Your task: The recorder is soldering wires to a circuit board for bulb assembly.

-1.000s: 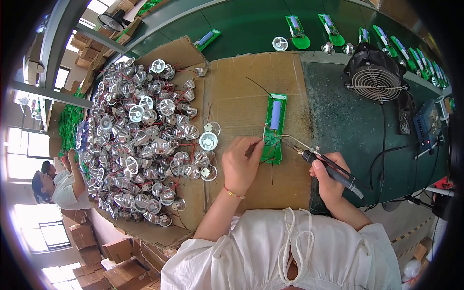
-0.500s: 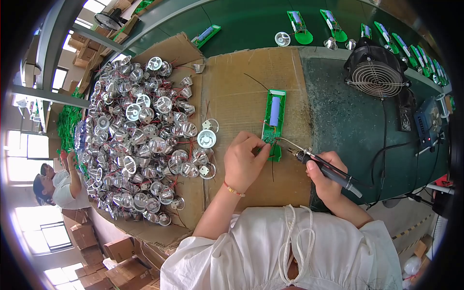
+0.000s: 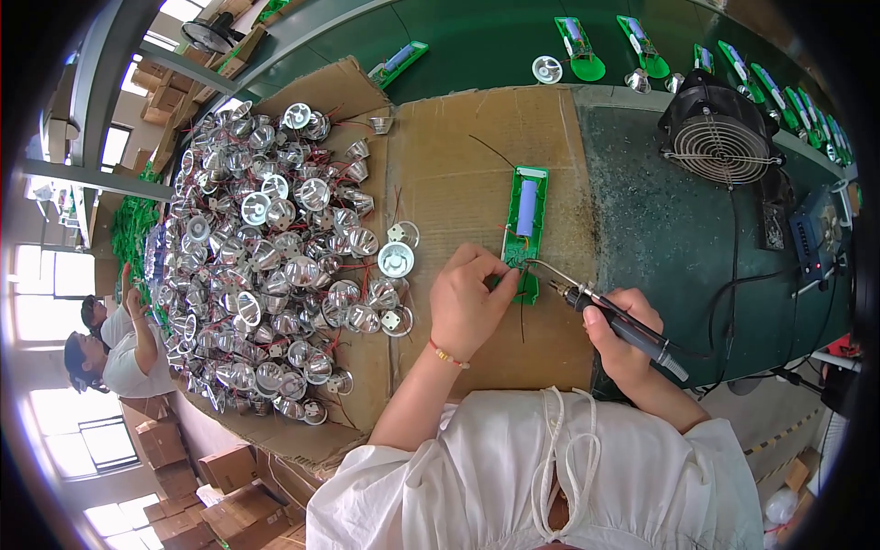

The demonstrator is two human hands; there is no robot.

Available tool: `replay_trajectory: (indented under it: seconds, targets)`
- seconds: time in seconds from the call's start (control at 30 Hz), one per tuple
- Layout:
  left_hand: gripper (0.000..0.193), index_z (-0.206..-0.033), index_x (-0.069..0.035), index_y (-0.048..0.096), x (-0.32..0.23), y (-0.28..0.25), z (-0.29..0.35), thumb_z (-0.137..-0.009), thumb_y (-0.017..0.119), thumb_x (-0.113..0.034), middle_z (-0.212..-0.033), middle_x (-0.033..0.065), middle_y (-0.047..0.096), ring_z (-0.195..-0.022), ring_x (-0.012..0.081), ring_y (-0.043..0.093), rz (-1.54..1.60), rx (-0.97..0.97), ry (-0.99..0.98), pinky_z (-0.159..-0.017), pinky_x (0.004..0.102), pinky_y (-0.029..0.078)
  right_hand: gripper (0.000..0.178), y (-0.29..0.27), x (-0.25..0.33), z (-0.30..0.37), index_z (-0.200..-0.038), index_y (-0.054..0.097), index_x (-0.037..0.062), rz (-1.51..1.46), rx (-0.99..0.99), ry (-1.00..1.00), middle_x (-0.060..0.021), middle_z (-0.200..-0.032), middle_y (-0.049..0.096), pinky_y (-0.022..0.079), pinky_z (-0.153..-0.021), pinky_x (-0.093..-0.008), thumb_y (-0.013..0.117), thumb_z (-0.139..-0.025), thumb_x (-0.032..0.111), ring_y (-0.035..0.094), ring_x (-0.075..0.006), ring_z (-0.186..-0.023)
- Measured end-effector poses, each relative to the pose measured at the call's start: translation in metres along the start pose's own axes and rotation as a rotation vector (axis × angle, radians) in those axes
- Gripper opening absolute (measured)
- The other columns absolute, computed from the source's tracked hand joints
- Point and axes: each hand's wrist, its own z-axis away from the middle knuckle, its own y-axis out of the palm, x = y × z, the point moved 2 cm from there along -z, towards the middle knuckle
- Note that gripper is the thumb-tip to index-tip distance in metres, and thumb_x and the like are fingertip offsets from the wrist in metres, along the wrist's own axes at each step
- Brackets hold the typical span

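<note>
One soldering iron (image 3: 632, 336) beside one casing (image 3: 530, 242)

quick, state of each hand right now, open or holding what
Left hand: pinched closed at the green casing; what it grips, if anything, cannot be told.
Right hand: closed around the soldering iron.

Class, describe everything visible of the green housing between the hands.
The long, plastic-looking green housing lies open on cardboard, far end leaning slightly right. It holds a violet-blue cylindrical cell and, nearer, a circuit board with thin wires. The left hand and the bent metal tube of the soldering iron reach over its near half; contact is unclear.
</note>
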Motion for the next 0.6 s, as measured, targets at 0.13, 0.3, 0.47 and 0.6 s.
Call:
replay_trajectory:
  seconds: [0.13,0.3,0.47,0.6]
  targets:
    - [0.009,-0.066,-0.005,0.063,0.001,0.001,0.0,-0.07,0.067,-0.012,-0.076,0.0068,0.058,-0.055,0.0221,0.054,0.002,-0.005,0.02,-0.05,0.0319,0.042,0.014,0.0,-0.002,0.001,-0.078,0.053,0.0001,0.027,-0.001,-0.024,-0.0031,-0.061,0.057,0.04,-0.047,-0.0209,0.066,-0.076,0.006,0.05,-0.0055,-0.051]
    - [0.009,-0.066,-0.005,0.063,0.002,0.0,-0.001,-0.069,0.067,-0.012,-0.076,0.0071,0.058,-0.056,0.0227,0.055,-0.007,0.008,0.007,-0.051,0.0322,0.042,0.015,-0.004,-0.005,0.003,-0.078,0.053,-0.0001,-0.008,-0.074,-0.016,-0.0035,-0.061,0.057,0.04,-0.047,-0.0214,0.066,-0.077,0.007,0.051,-0.0061,-0.051]
    - [0.009,-0.065,-0.005,0.063,0.001,0.0,-0.002,-0.07,0.067,-0.012,-0.075,0.0073,0.058,-0.055,0.0226,0.055,-0.011,0.003,-0.006,-0.05,0.0321,0.042,0.016,-0.007,-0.004,0.004,-0.08,0.051,-0.001,-0.086,-0.091,0.065,-0.0044,-0.062,0.058,0.041,-0.049,-0.0216,0.064,-0.079,0.008,0.052,-0.0069,-0.053]
    - [0.01,-0.065,-0.005,0.063,0.001,0.0,-0.001,-0.07,0.067,-0.012,-0.075,0.0074,0.058,-0.055,0.0222,0.055,-0.002,0.006,-0.013,-0.05,0.0319,0.042,0.015,-0.011,-0.005,0.005,-0.082,0.049,-0.0017,-0.056,-0.048,0.065,-0.0083,-0.068,0.056,0.046,-0.051,-0.0229,0.061,-0.081,0.008,0.055,-0.0104,-0.055]
